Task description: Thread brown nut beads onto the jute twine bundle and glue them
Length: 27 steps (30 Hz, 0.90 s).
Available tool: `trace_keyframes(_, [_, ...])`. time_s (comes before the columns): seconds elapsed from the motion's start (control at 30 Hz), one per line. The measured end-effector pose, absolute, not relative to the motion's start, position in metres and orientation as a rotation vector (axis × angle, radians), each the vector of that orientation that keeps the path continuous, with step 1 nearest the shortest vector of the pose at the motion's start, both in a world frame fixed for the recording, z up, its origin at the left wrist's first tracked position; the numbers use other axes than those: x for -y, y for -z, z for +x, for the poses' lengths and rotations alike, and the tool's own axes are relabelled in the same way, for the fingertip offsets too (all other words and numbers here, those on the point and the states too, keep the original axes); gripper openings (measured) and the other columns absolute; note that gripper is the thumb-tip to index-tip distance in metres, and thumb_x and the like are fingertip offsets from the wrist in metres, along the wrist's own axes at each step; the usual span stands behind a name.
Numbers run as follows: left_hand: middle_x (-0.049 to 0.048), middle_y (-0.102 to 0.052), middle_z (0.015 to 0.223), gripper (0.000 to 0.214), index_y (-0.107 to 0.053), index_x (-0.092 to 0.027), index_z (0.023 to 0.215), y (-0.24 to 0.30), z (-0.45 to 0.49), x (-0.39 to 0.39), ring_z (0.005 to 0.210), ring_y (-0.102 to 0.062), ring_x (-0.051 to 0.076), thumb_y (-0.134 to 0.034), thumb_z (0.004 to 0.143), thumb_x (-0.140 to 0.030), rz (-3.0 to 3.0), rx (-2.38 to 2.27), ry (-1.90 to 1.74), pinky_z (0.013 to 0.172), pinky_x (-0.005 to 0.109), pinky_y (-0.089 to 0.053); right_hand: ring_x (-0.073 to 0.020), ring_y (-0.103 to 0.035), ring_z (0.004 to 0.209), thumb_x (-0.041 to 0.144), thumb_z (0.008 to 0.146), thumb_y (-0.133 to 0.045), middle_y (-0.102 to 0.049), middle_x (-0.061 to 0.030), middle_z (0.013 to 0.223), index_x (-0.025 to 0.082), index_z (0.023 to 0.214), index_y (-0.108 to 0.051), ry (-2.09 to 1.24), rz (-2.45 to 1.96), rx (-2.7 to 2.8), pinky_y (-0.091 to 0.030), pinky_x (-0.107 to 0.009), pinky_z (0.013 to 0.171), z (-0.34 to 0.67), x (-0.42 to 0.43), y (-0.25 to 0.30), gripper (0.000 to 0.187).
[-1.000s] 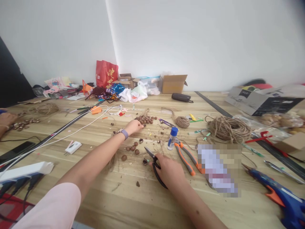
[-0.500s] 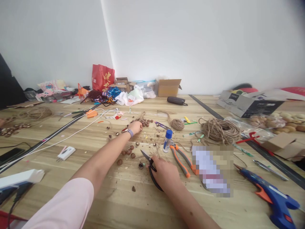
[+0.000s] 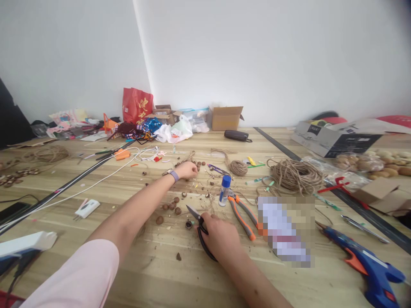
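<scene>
My left hand (image 3: 188, 170) reaches forward over the table, a watch on its wrist. Its fingers are curled and closed beside a cluster of round brown nuts (image 3: 199, 164); whatever they hold, if anything, is hidden. Black-handled scissors (image 3: 194, 211) are gripped in my right hand (image 3: 221, 237), their blades pointing forward and left. Left of the blades lie several more brown nuts (image 3: 159, 220). A cracked shell (image 3: 189, 224) sits just beside the scissors, and a small brown fragment (image 3: 178, 256) lies nearer to me.
A glue stick (image 3: 225, 190) stands upright beside orange-handled pliers (image 3: 241, 214). Farther right are a rope coil (image 3: 297, 176) and a blue glue gun (image 3: 366, 265). A small twine coil (image 3: 238, 167) lies behind. At left are a white cable (image 3: 96, 179) and a white plug adapter (image 3: 87, 208).
My left hand has moved slightly to the right by the nut cluster. My right hand still holds the scissors, and the view has shifted a little.
</scene>
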State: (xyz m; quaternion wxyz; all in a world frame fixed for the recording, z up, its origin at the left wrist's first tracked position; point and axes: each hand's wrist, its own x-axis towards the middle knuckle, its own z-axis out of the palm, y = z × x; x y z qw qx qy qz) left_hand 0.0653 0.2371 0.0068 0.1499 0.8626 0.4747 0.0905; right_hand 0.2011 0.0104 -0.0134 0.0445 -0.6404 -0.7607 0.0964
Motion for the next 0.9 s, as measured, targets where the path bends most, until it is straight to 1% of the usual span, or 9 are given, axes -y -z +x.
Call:
trace_keyframes(0.03, [0.0042,-0.071,0.091,0.019,-0.07,-0.014,0.091,-0.006,0.073,-0.234,0.085,-0.064,0.018,-0.064,0.081,-0.028,2.496,-1.308,-0.219,0.081,0.028,-0.049,-0.0269,-0.07,0.08,0.036,0.091,-0.046,-0.07,-0.011,0.091,0.02,0.103,-0.061,-0.289,-1.959,2.328,-0.047,-0.031,0.061,0.201,-0.01,0.014,0.025])
trace_keyframes(0.1, [0.0024,-0.073,0.087,0.017,-0.073,-0.016,0.089,-0.003,0.09,-0.227,0.083,-0.064,0.016,-0.066,0.077,-0.026,2.53,-1.219,-0.182,0.079,0.022,-0.046,-0.0267,-0.07,0.08,0.035,0.09,-0.046,-0.07,-0.0112,0.091,0.02,0.103,-0.061,-0.28,-1.962,2.331,-0.048,-0.03,0.061,0.2,-0.01,0.014,0.024])
trace_keyframes(0.2, [0.0046,-0.074,0.093,0.02,-0.074,-0.017,0.089,0.002,0.113,-0.218,0.086,-0.064,0.017,-0.061,0.08,-0.03,2.566,-1.181,-0.189,0.078,0.022,-0.045,-0.0258,-0.07,0.079,0.035,0.09,-0.046,-0.071,-0.0111,0.09,0.02,0.102,-0.06,-0.269,-1.954,2.338,-0.048,-0.03,0.061,0.199,-0.01,0.014,0.023])
trace_keyframes(0.33, [0.0062,-0.074,0.089,0.016,-0.075,-0.018,0.084,0.009,0.128,-0.213,0.084,-0.065,0.019,-0.066,0.071,-0.019,2.576,-1.204,-0.17,0.076,0.023,-0.046,-0.0253,-0.071,0.078,0.034,0.09,-0.047,-0.071,-0.0111,0.09,0.02,0.102,-0.06,-0.246,-1.952,2.35,-0.048,-0.029,0.06,0.199,-0.009,0.013,0.023])
trace_keyframes(0.5, [0.0005,-0.074,0.073,0.016,-0.075,-0.02,0.074,0.007,0.123,-0.218,0.069,-0.064,0.015,-0.067,0.064,-0.011,2.548,-1.093,-0.08,0.066,0.019,-0.046,-0.0263,-0.071,0.078,0.033,0.089,-0.047,-0.071,-0.011,0.091,0.02,0.102,-0.06,-0.244,-1.922,2.348,-0.049,-0.031,0.06,0.198,-0.008,0.014,0.023])
trace_keyframes(0.57, [-0.0015,-0.074,0.073,0.018,-0.076,-0.021,0.073,0.002,0.121,-0.223,0.069,-0.064,0.013,-0.066,0.063,-0.01,2.538,-1.054,-0.065,0.066,0.017,-0.046,-0.0261,-0.071,0.077,0.032,0.089,-0.047,-0.071,-0.0109,0.091,0.02,0.101,-0.061,-0.244,-1.916,2.344,-0.05,-0.031,0.06,0.198,-0.007,0.015,0.022])
trace_keyframes(0.63, [-0.0002,-0.075,0.08,0.02,-0.076,-0.021,0.08,-0.003,0.124,-0.227,0.075,-0.065,0.014,-0.064,0.067,-0.011,2.542,-1.06,-0.108,0.07,0.017,-0.046,-0.026,-0.071,0.077,0.03,0.088,-0.048,-0.071,-0.0109,0.09,0.019,0.1,-0.061,-0.235,-1.912,2.342,-0.051,-0.031,0.06,0.198,-0.007,0.015,0.021])
trace_keyframes(0.8, [0.0069,-0.072,0.105,0.034,-0.068,-0.019,0.113,-0.006,0.154,-0.232,0.093,-0.064,0.02,-0.052,0.083,-0.02,2.571,-1.12,-0.278,0.08,0.025,-0.046,-0.0277,-0.071,0.077,0.03,0.087,-0.049,-0.071,-0.0117,0.09,0.019,0.101,-0.062,-0.245,-1.89,2.341,-0.053,-0.034,0.061,0.197,-0.007,0.015,0.022])
trace_keyframes(0.9, [0.0078,-0.069,0.114,0.035,-0.066,-0.021,0.117,0.0,0.177,-0.236,0.104,-0.06,0.022,-0.048,0.087,-0.019,2.568,-1.14,-0.301,0.087,0.029,-0.044,-0.0282,-0.071,0.077,0.029,0.087,-0.05,-0.071,-0.0126,0.09,0.018,0.101,-0.062,-0.259,-1.875,2.341,-0.053,-0.035,0.06,0.196,-0.007,0.015,0.021])
